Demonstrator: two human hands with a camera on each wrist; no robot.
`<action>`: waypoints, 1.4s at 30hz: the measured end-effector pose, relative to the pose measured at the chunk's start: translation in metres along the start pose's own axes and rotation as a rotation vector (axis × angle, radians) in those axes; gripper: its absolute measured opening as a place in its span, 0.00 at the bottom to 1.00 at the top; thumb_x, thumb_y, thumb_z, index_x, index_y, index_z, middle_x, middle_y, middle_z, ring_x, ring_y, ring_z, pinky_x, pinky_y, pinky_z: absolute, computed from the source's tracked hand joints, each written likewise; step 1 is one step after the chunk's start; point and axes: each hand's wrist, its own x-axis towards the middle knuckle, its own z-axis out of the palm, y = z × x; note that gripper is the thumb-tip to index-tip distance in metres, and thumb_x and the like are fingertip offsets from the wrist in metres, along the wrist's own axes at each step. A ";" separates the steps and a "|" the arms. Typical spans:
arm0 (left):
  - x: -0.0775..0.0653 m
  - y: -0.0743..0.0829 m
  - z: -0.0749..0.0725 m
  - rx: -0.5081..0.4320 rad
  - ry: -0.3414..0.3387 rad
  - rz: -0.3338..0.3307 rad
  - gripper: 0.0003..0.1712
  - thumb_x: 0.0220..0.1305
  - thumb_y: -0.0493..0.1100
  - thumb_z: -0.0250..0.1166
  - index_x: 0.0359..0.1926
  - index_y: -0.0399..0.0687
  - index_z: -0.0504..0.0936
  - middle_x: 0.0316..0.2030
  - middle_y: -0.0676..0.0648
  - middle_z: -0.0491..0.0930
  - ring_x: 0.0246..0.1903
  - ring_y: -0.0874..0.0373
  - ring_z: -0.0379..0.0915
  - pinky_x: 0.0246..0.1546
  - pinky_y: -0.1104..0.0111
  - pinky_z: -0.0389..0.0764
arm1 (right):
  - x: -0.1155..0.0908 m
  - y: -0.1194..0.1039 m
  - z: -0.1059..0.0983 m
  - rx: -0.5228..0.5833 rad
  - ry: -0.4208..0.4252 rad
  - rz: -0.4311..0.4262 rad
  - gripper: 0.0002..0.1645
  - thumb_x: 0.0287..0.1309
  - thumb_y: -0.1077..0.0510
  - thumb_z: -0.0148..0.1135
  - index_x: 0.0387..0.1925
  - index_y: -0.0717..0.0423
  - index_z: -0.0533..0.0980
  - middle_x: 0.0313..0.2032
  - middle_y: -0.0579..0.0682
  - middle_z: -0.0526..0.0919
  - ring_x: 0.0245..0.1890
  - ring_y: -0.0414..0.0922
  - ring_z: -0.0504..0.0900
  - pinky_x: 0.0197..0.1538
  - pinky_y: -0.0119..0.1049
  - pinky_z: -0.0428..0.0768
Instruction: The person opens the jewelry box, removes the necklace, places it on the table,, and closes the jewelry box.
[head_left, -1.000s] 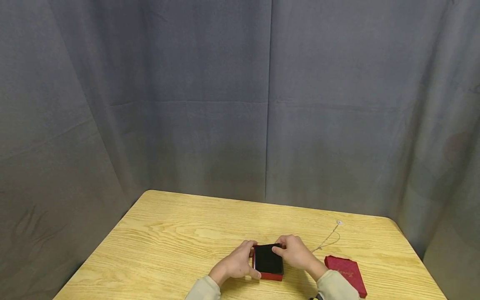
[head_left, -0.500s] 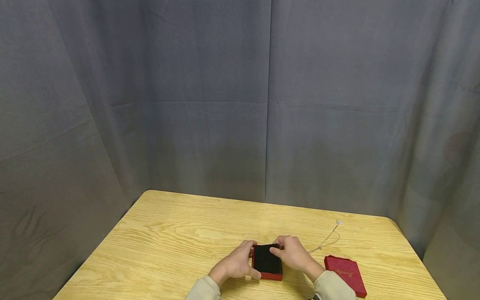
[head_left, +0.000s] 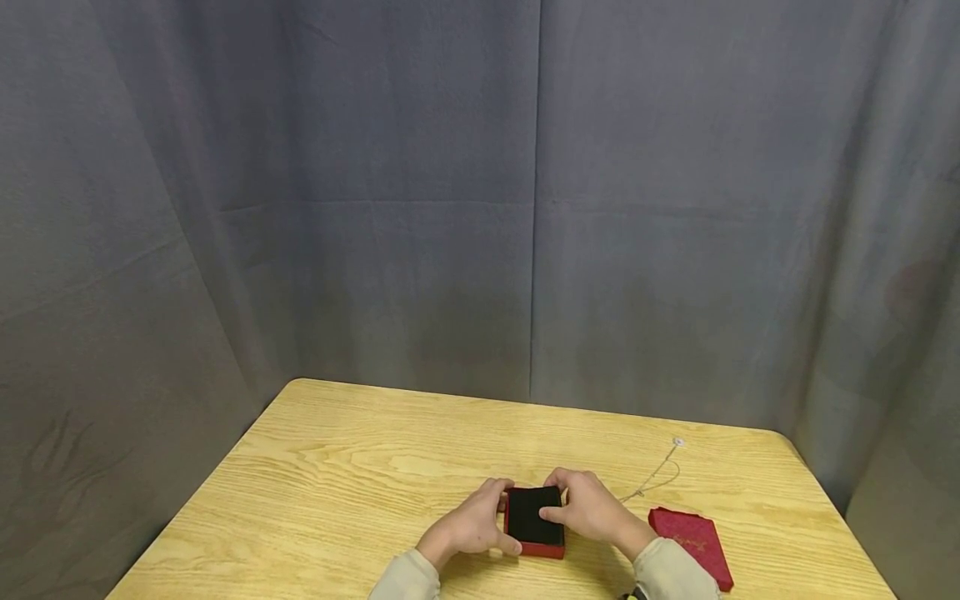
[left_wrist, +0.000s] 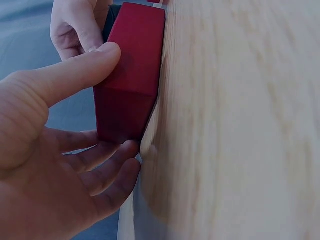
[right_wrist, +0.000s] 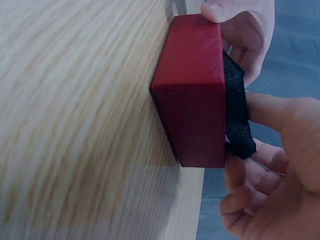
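A small red box sits on the wooden table in front of me, its top filled by a black foam pad. My left hand holds the box from the left, thumb against its near side and fingers around the far corner. At the right, my right hand pinches the pad, thumb on its top face and fingers at its far right corner. From the right wrist, the pad shows standing up past the box rim, tilted, with a gap beneath.
To the right lies a red box lid with gold lettering, close by the right sleeve. Behind it a thin chain necklace with a small white tag is spread on the table. Grey curtains hang around the table.
The pad has shifted slightly left over the box, and the pale gap at its left edge is covered. My right thumb has slid a little inward and nearer. The left hand stays put.
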 end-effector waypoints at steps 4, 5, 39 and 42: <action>0.000 0.000 -0.001 -0.020 -0.006 -0.010 0.50 0.42 0.40 0.79 0.65 0.37 0.61 0.52 0.47 0.67 0.51 0.52 0.68 0.51 0.57 0.71 | 0.000 0.000 -0.001 -0.040 0.009 -0.032 0.14 0.49 0.54 0.72 0.36 0.53 0.77 0.31 0.43 0.78 0.22 0.37 0.70 0.26 0.32 0.70; 0.000 0.000 -0.001 -0.023 -0.007 -0.012 0.50 0.42 0.40 0.79 0.65 0.37 0.61 0.52 0.48 0.67 0.51 0.52 0.68 0.51 0.57 0.71 | 0.000 0.000 -0.001 -0.055 0.013 -0.043 0.14 0.49 0.54 0.72 0.36 0.53 0.77 0.32 0.43 0.77 0.24 0.37 0.71 0.28 0.33 0.71; -0.003 -0.005 0.000 -0.110 -0.001 -0.008 0.49 0.42 0.38 0.78 0.65 0.39 0.62 0.53 0.50 0.68 0.51 0.52 0.67 0.51 0.55 0.70 | -0.010 0.004 -0.006 -0.238 -0.027 -0.255 0.14 0.52 0.56 0.70 0.40 0.55 0.81 0.38 0.43 0.73 0.31 0.36 0.73 0.37 0.33 0.76; -0.002 -0.006 0.000 -0.106 -0.002 -0.010 0.49 0.42 0.39 0.78 0.65 0.39 0.62 0.53 0.50 0.68 0.51 0.52 0.67 0.51 0.56 0.70 | -0.010 0.004 -0.005 -0.246 -0.045 -0.258 0.12 0.53 0.56 0.69 0.39 0.54 0.82 0.36 0.42 0.74 0.31 0.34 0.73 0.37 0.32 0.76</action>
